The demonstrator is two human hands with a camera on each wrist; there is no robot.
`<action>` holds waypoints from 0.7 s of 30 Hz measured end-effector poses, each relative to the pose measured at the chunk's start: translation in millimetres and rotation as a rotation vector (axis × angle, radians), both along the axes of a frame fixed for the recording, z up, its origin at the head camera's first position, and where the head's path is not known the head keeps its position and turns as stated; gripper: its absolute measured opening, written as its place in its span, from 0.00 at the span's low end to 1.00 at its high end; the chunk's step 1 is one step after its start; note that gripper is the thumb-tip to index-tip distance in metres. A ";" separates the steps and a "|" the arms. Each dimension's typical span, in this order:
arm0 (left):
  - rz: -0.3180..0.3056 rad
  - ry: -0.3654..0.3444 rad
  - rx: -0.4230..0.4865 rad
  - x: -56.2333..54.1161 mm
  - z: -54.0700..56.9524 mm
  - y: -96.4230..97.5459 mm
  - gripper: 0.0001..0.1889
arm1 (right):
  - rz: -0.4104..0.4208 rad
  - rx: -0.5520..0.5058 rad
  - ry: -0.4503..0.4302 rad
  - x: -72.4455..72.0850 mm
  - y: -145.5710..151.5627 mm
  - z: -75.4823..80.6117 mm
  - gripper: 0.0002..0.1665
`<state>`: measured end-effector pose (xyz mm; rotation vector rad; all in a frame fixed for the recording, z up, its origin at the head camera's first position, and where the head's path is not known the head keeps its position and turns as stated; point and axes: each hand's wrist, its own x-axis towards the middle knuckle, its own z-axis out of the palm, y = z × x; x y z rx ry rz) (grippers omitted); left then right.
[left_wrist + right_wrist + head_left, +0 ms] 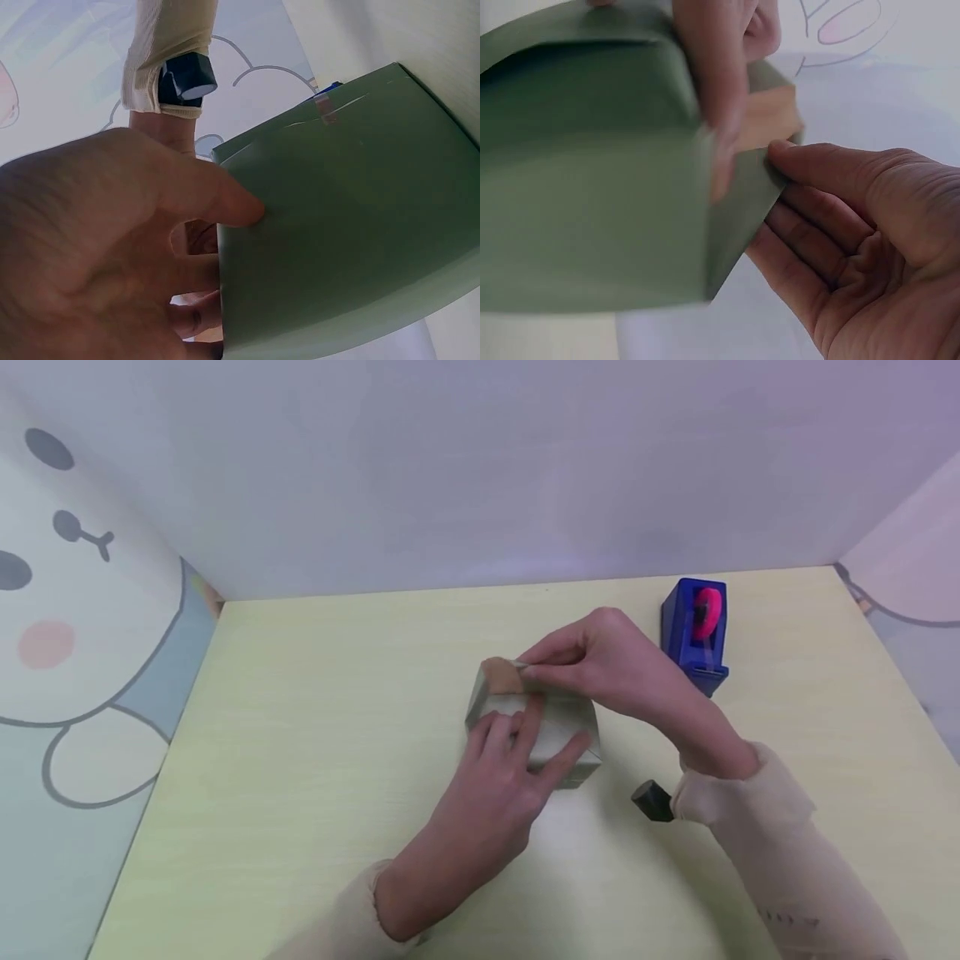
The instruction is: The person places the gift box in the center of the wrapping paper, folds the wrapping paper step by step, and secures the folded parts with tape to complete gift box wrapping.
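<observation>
A box wrapped in green paper [558, 725] is between both hands on the table. At one end the paper is folded in, and a patch of brown box [765, 118] shows. My left hand [498, 785] holds the box at that end. Its thumb lies on a green face in the left wrist view, and its fingers reach over the end edge. My right hand [630, 672] pinches a paper flap [739, 214] between thumb and index finger. A short strip of clear tape [325, 109] sticks to the wrapped side.
A blue tape dispenser [678, 627] with a pink roll core [707, 612] stands behind the right forearm. The pale table [315, 693] meets a light wall at the back. A black device [652, 800] sits at the right sleeve cuff.
</observation>
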<state>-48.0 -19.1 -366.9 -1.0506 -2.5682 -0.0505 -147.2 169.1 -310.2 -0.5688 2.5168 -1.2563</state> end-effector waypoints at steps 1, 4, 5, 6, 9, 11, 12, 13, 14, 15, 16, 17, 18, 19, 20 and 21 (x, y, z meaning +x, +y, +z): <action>-0.001 -0.001 0.001 -0.1 0.1 0.0 0.39 | 0.011 0.000 0.005 -0.6 -2.1 2.2 0.08; -0.005 -0.010 0.010 -0.4 0.2 0.1 0.39 | 0.036 0.005 0.031 -2.8 -7.6 7.9 0.08; -0.007 -0.016 0.012 -0.4 0.7 0.0 0.39 | 0.036 0.007 0.036 -3.3 -8.8 9.7 0.07; -0.008 -0.021 0.013 -0.5 0.8 -0.1 0.39 | 0.030 -0.004 0.028 -3.7 -9.1 11.2 0.07; -0.005 -0.036 0.011 -0.7 0.4 -1.2 0.39 | -0.012 -0.081 -0.033 -4.7 -8.3 15.1 0.07; -0.006 -0.039 0.011 -0.9 0.4 -1.5 0.38 | -0.037 -0.132 -0.068 -5.6 -4.5 16.2 0.09; -0.007 -0.036 0.014 -1.2 0.2 -1.3 0.38 | -0.033 -0.144 -0.082 -6.4 -1.2 15.5 0.11; -0.008 -0.036 0.013 -1.3 0.1 -1.0 0.38 | -0.014 -0.142 -0.094 -7.1 2.3 14.0 0.14; -0.008 -0.033 0.012 -1.2 0.1 -0.6 0.38 | 0.013 -0.120 -0.098 -7.7 5.8 11.5 0.16; -0.009 -0.033 0.011 -1.1 0.0 -0.2 0.38 | 0.045 -0.087 -0.098 -8.4 8.7 8.5 0.19; -0.009 -0.033 0.008 -0.9 -0.1 -0.1 0.39 | 0.085 -0.054 -0.091 -8.8 10.9 5.3 0.20; -0.009 -0.030 0.006 -0.8 -0.5 0.0 0.39 | 0.125 -0.027 -0.086 -9.5 12.0 2.0 0.20; -0.007 -0.032 0.001 -0.6 -0.4 0.1 0.39 | 0.155 0.001 -0.078 -10.1 12.1 -0.9 0.20; -0.007 -0.035 -0.003 -0.4 -0.4 0.2 0.39 | 0.173 0.019 -0.065 -10.8 11.0 -3.1 0.18; -0.008 -0.033 0.000 -0.3 -0.7 0.0 0.39 | 0.182 0.030 -0.043 -11.4 9.1 -4.1 0.17; -0.010 -0.032 0.003 -0.3 -0.9 -0.1 0.39 | 0.183 0.034 -0.024 -12.2 6.9 -4.4 0.14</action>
